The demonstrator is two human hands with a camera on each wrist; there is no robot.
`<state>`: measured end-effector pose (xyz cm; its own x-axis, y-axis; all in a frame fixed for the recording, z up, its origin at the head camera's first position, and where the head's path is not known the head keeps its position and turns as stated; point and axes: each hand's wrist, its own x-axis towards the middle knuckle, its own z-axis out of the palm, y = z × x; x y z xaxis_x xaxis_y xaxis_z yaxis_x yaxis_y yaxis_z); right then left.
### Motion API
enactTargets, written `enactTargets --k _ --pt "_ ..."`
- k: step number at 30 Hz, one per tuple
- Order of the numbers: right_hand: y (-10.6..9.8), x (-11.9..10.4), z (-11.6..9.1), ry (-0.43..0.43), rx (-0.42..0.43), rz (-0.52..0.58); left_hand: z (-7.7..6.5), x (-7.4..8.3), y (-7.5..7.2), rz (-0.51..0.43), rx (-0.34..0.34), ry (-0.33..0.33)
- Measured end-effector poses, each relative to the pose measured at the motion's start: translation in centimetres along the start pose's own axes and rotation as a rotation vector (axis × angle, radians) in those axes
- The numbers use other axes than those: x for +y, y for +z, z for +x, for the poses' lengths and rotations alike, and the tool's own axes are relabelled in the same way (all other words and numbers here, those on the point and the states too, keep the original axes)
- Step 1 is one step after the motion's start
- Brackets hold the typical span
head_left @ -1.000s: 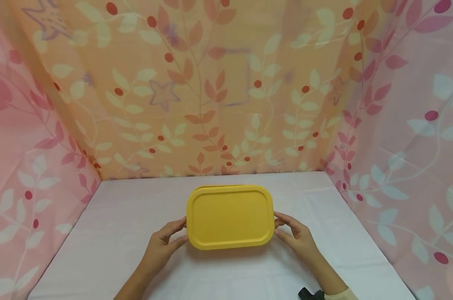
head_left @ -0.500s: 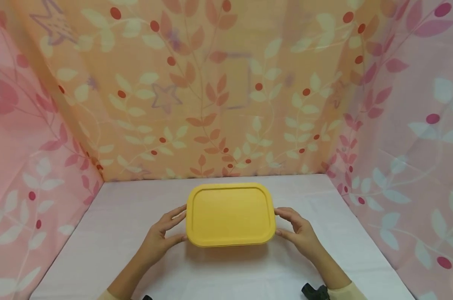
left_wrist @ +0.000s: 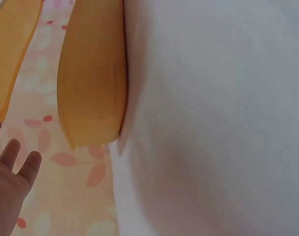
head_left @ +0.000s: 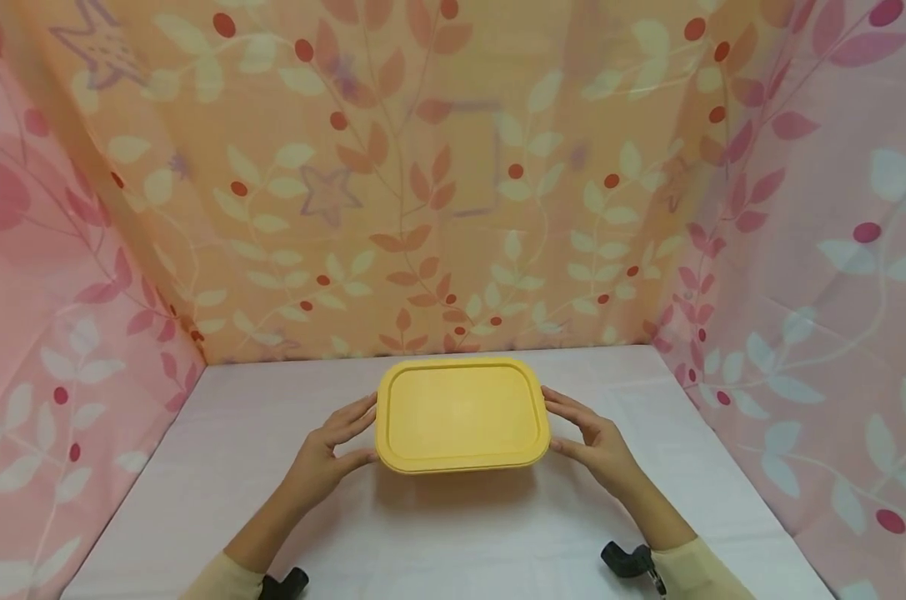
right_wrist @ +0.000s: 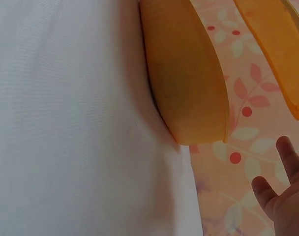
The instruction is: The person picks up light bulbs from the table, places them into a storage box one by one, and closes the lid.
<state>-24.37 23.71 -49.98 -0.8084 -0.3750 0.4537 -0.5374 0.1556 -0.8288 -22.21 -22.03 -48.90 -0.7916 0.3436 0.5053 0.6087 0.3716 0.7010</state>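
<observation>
A yellow rectangular lid (head_left: 463, 415) with rounded corners is held level between both hands. My left hand (head_left: 321, 462) pinches its left end, and my right hand (head_left: 606, 454) pinches the right end, thumbs toward the near corners. Below, a yellow food container (left_wrist: 93, 78) stands upright on the white table. Both wrist views show a gap between the lid (right_wrist: 282, 44) and the container (right_wrist: 186, 73), so the lid is raised clear of the rim. From the head view the lid hides the container and whatever is inside it.
White cloth covers the table (head_left: 272, 417). An orange leaf-patterned curtain (head_left: 422, 208) hangs behind it, with pink patterned curtains at the left (head_left: 32, 333) and right (head_left: 820, 333). Black camera mounts (head_left: 625, 560) sit at the wrists.
Both hands have raised the lid and shifted it slightly away from the body. It looks paler now, and the container edge that peeked out behind it has gone out of sight.
</observation>
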Motion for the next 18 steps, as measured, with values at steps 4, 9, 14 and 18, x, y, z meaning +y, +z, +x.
enactTargets --k 4,9,14,18 --pt "0.0 0.2 0.9 0.007 0.004 -0.014 0.5 -1.2 -0.3 0.009 -0.013 -0.037" --pt "0.2 0.6 1.9 0.033 0.006 -0.027 1.1 -2.4 -0.7 -0.013 -0.035 -0.098" --pt "0.5 1.7 2.5 0.048 0.007 -0.030 1.7 -3.2 -1.0 0.001 -0.045 -0.131" --pt "0.9 2.6 2.7 0.081 0.002 -0.028 1.7 -4.2 -0.9 0.011 -0.066 -0.164"
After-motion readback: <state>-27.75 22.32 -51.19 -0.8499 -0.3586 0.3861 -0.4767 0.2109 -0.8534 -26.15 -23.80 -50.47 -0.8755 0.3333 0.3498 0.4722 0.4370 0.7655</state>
